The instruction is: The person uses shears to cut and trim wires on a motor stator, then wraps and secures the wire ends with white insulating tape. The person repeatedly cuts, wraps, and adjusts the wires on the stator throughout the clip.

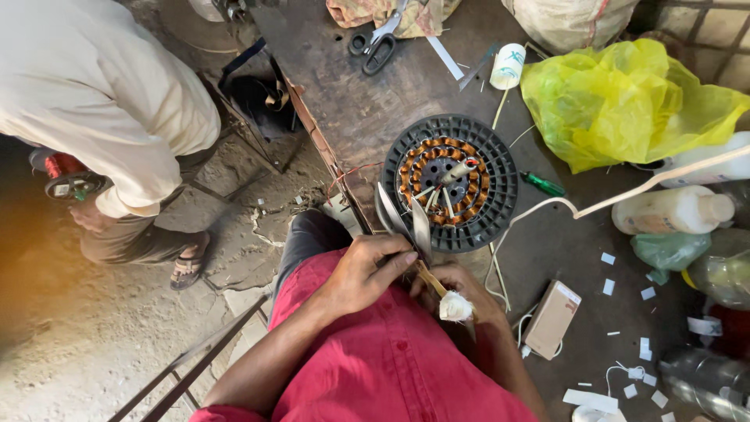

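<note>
A pair of large scissors (406, 223) with grey blades and pale wooden-looking handles sat at the near edge of the desk (344, 101), blades pointing up toward a round black motor housing (500, 195). The left hand (367, 270) was closed around the scissors just below the blades, thumb laid along the metal. The right hand (465, 293) curled around the lower handle, beside a small white wad of cloth or tape (455, 307); how tightly it gripped could not be told. Both hands rested over the person's red shirt (375, 367).

Inside the housing lay a ring of copper windings (414, 168), with pale strips and a small rod with a red tip (457, 170) sticking out at the centre. A white cord (641, 187) ran from it to the right. Near it lay a green-handled screwdriver (543, 184), and nearer the person a tan box (551, 319) among scattered white paper bits (608, 258).

Farther out sat a yellow plastic bag (625, 101), a white bottle (672, 209), a white roll (508, 66) and black-handled scissors (373, 47). To the left, another person in a cream shirt (101, 86) crouched on the dirt floor (94, 344).
</note>
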